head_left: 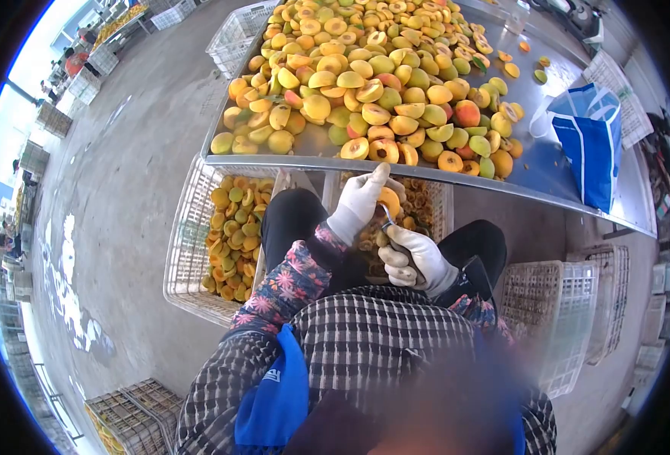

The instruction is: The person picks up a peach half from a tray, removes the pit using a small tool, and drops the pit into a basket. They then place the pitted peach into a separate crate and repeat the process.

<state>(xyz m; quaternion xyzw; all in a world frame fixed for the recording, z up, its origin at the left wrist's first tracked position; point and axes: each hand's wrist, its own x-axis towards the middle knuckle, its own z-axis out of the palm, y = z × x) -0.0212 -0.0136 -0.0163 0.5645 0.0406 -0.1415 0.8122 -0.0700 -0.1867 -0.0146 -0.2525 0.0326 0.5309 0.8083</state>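
Observation:
My left hand (360, 199), in a white glove, is closed on a halved peach (389, 200), its cut face showing. My right hand (415, 258), gloved too, grips a small pitting tool (387, 215) whose metal end touches the peach half. Both hands are just below the edge of a metal table (327, 164). On that table lies a big pile of halved yellow and reddish peaches (373, 83). Under my hands a crate (443, 205) holds darker pieces, partly hidden. To its left, another white crate (191, 265) holds peach halves.
A blue and white bag (589, 144) stands on the table's right side, with a clear bottle (516, 17) farther back. Stacked crates (551, 303) stand on the floor at right, more crates (134, 413) at lower left. People (75, 62) are far off at left.

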